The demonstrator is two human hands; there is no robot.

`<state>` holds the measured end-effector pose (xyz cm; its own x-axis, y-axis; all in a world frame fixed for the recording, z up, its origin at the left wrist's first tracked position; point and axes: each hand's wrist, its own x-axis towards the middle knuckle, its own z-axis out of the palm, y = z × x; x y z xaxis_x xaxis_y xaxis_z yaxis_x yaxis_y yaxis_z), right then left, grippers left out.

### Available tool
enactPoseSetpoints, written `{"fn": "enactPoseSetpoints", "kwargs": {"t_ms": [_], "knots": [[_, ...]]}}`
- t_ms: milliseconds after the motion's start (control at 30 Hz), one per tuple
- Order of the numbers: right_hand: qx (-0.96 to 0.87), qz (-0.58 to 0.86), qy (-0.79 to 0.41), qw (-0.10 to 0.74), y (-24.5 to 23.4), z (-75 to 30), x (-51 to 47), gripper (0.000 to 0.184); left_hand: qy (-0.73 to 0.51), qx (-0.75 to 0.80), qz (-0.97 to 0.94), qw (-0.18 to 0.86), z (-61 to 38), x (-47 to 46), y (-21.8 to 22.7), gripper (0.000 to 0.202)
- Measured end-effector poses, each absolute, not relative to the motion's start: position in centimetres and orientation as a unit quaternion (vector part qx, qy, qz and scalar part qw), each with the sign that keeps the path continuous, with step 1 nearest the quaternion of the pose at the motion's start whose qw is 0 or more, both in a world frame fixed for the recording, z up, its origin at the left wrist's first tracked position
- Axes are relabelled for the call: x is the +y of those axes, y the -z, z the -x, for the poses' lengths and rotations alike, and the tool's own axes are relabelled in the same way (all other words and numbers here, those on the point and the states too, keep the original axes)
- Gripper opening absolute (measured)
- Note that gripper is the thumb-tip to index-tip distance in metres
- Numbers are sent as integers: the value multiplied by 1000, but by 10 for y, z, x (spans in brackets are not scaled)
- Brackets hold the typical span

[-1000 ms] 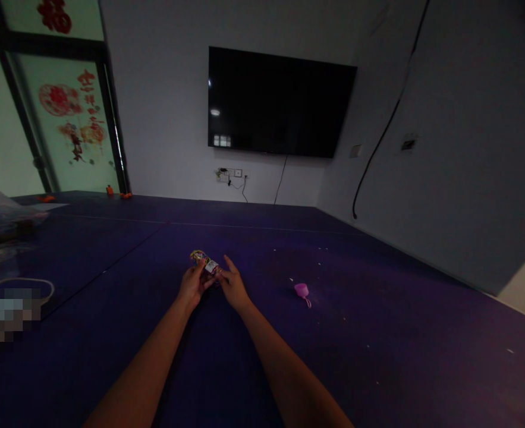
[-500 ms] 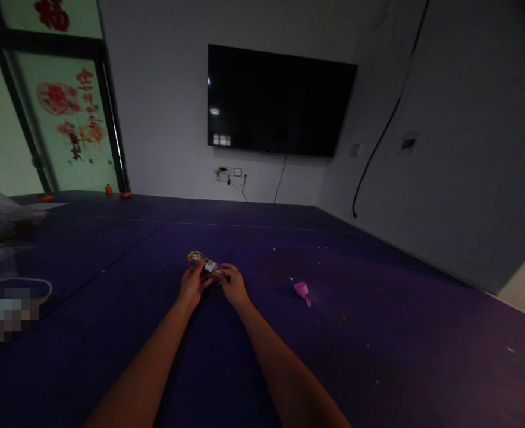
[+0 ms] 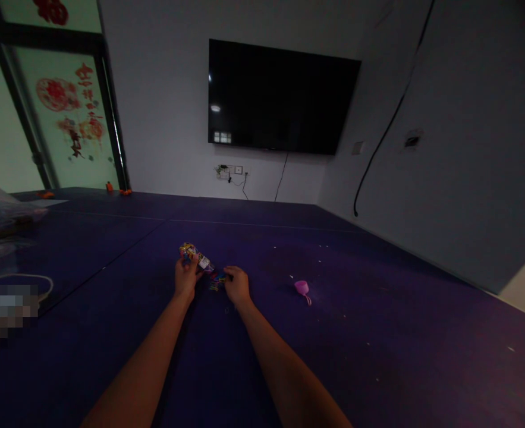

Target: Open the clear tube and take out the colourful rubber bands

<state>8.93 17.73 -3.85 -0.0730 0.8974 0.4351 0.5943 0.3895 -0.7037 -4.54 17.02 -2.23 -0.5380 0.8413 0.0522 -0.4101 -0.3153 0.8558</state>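
Now the two hands are parted, where half a second ago both were on the shiny, many-coloured packet (image 3: 204,263). The left hand (image 3: 185,279) alone clearly has it, thumb and fingers closed around its near side, and the packet slants above the purple floor (image 3: 333,356), its far end poking up and to the left beyond the hand. It sits a little further left than before, and more of its lower end shows. Between that end and the right hand (image 3: 238,285) there's a little cluster of bright pieces (image 3: 216,282) that I couldn't see earlier; whether they hang from the packet or lie on the floor, I can't tell. The right hand has drawn slightly to the right, fingers bent inward with their tips at the cluster's edge; from here I can't tell if they're gripping any of it. Over to the right, the pink cup (image 3: 302,288) lies where it was, its looped strap towards me.
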Motion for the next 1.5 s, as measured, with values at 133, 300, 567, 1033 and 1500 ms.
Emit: {"fn": "enactPoseSetpoints", "kwargs": {"t_ms": [133,300,567,1033,1500], "knots": [[-712,533,-165,427,22,-100,172,42,-773,421,-266,394,46,170,23,33],[-780,525,-204,271,-12,-126,156,17,-774,414,-284,386,45,170,22,36],[-822,522,-212,79,-27,-158,120,38,-774,407,-315,370,46,173,27,41],[-856,462,-231,4,-22,-158,111,19,-769,376,-340,388,43,171,18,44],[-813,492,-225,215,-30,-148,93,27,-780,390,-278,402,47,169,19,38]]}}
